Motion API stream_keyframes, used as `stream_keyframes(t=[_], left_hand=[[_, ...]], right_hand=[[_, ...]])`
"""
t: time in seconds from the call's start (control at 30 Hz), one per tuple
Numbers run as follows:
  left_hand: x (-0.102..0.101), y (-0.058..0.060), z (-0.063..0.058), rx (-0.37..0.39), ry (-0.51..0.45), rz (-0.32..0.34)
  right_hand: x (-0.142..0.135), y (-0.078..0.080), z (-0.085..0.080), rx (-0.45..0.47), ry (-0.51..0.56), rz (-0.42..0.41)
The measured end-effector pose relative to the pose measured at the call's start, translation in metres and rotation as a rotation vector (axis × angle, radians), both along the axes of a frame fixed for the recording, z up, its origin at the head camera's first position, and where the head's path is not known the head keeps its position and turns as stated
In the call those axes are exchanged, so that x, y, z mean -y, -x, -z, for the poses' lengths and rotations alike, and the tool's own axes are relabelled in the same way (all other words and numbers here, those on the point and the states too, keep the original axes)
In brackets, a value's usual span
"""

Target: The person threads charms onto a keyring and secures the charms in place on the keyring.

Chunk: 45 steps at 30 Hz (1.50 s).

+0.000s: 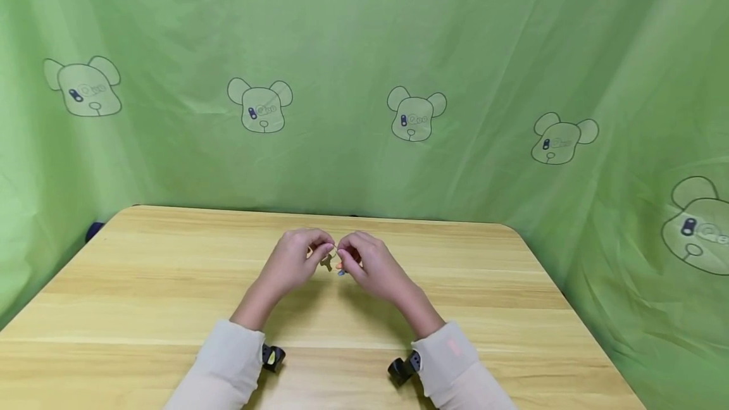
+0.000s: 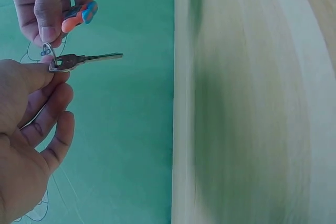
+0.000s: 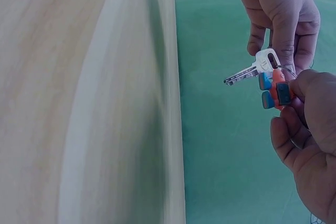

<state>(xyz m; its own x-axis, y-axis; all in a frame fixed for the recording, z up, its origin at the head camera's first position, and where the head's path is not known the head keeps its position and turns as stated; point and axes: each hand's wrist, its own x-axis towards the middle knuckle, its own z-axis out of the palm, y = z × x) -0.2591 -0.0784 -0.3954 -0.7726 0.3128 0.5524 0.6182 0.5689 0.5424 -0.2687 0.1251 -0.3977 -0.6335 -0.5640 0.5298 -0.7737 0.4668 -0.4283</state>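
Both hands meet above the table, pinching a small metal key ring [image 2: 53, 54] from two sides. My left hand [image 1: 292, 262] grips it between thumb and forefinger; in the left wrist view its other fingers are loosely bent. A silvery key [image 3: 251, 72] is threaded on the ring beside the left fingertips, its blade pointing toward me. My right hand [image 1: 374, 269] pinches the ring's other side with thumb and forefinger. Close by the right fingers hangs a small orange-and-blue figure charm [image 3: 277, 88], partly hidden by them in the head view.
Beneath the hands is a light wood-grain table [image 1: 484, 309] with rounded far corners. A green curtain [image 1: 342, 163] printed with bear heads surrounds its far and side edges. Black wrist cameras [image 1: 400, 371] sit at the sleeve cuffs.
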Motion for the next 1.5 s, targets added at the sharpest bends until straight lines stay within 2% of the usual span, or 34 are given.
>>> stream_keyframes(t=[0.23,0.4,0.53,0.7,0.87,1.17,1.5], left_hand=[[-0.0005,-0.0009,0.0006,-0.003,-0.013,-0.039],[-0.0012,-0.0014,-0.0002,-0.033,-0.05,-0.048],[-0.0024,-0.0007,0.0,-0.045,-0.086,-0.048],[-0.0037,0.0005,0.0015,-0.014,-0.111,-0.02],[-0.0042,0.0014,0.0021,0.008,-0.091,0.007],[-0.0031,0.0022,0.0029,-0.01,-0.017,-0.001],[-0.0045,0.0007,0.0032,-0.059,-0.032,-0.01]], right_hand=[[0.0013,-0.0005,-0.0004,-0.004,0.013,-0.002],[0.003,-0.0019,-0.0015,0.007,0.033,-0.004],[0.0038,-0.0031,-0.0025,0.019,0.054,-0.011],[0.0027,-0.003,-0.0025,0.021,0.064,0.011],[0.0007,-0.0016,-0.003,0.004,0.05,0.023],[-0.0027,0.0,-0.0043,0.019,-0.003,0.019],[-0.0044,-0.0004,-0.0069,0.044,-0.037,0.018]])
